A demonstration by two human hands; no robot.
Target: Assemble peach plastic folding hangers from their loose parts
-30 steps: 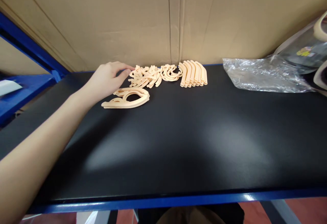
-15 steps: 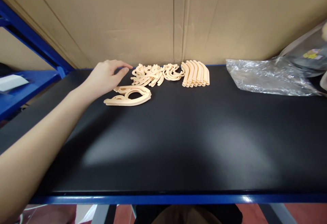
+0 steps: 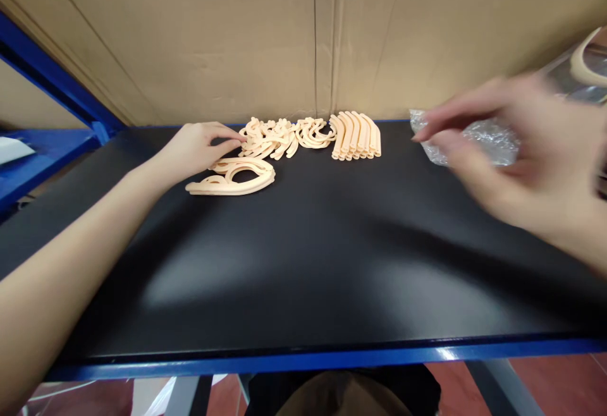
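Note:
At the left end of a heap of beige plastic hanger hooks point(image 3: 272, 138), my left hand point(image 3: 196, 145) has its thumb and index fingertips brought nearly together on a hook at the edge. Just below that hand lies a small stack of beige curved hanger parts point(image 3: 232, 179) with looped openings. Right of the heap, curved hanger arms point(image 3: 355, 136) rest side by side in neat layers. My right hand point(image 3: 526, 144) is blurred above the right side of the table, thumb and fingers apart, nothing visible between them. Behind it lies a clear plastic bag point(image 3: 490, 141), partly hidden.
The black tabletop point(image 3: 303, 264) has a blue front edge point(image 3: 303, 362). Cardboard point(image 3: 227, 36) stands along the back, and a blue metal frame point(image 3: 61, 74) rises at the left. A beige curved piece point(image 3: 587, 62) shows at the far right edge.
My right hand has come into view from the right, in front of the plastic bag. My left thumb and index finger have closed toward each other at the hooks. The view has shifted slightly.

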